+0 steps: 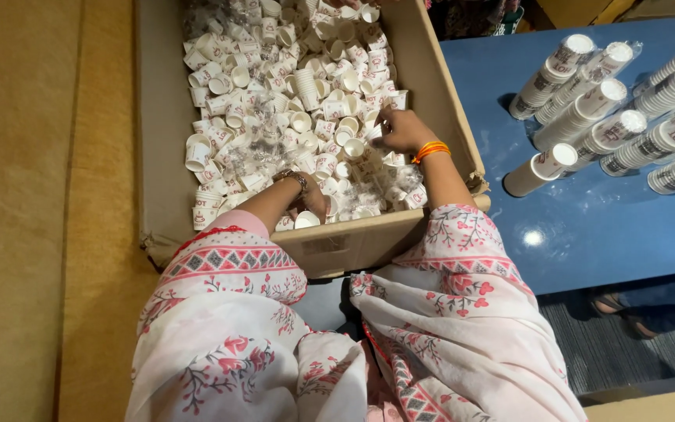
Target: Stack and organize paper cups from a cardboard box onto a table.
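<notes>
Head camera, looking straight down. A large open cardboard box (431, 74) sits on a tan surface and is filled with a loose jumble of small white paper cups (275, 101), lying at every angle, with scraps of clear plastic wrap mixed among them.

Two arms in white sleeves with a pink floral print reach into the near end of the box. The left hand (312, 199), with a bracelet at the wrist, rests low among the cups at the near edge. Its fingers curl down into the pile, and whether they grip a cup cannot be told. The right hand (400, 129), with an orange band at the wrist, lies farther in and to the right, its fingers drawn together on cups there. What exactly they pinch is hidden.

To the right stands a blue table (587, 227) bearing long stacks of nested cups (611, 133) in clear sleeves, lying on their sides.

Judging from the tangle, it would go best to take one cup at a time by its rim and squeeze lightly, as thin paper walls crush easily.
</notes>
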